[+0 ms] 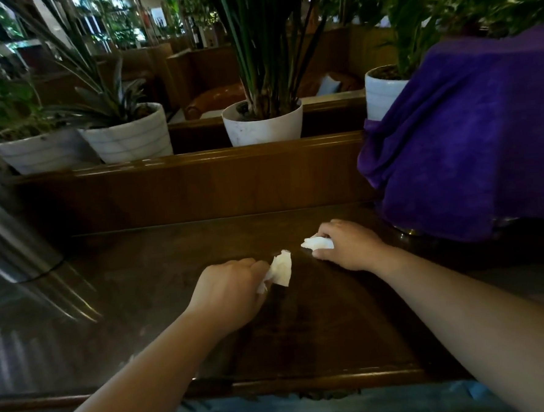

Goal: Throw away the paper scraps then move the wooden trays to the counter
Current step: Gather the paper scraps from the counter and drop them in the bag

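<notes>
Both my hands rest on a dark wooden table top (pixel 303 325). My left hand (pixel 228 291) is closed around a crumpled white paper scrap (pixel 282 267), which sticks out past the fingers to the right. A little further back and to the right, my right hand (pixel 346 244) grips a second white paper scrap (pixel 317 243) against the table surface. The two scraps lie close together but apart. No wooden tray shows in this view.
A purple cloth (pixel 464 149) drapes over a bulky object at the table's right back. A shiny metal cylinder (pixel 15 247) stands at the left. Behind a wooden ledge (pixel 185 166) stand several white plant pots (pixel 262 123).
</notes>
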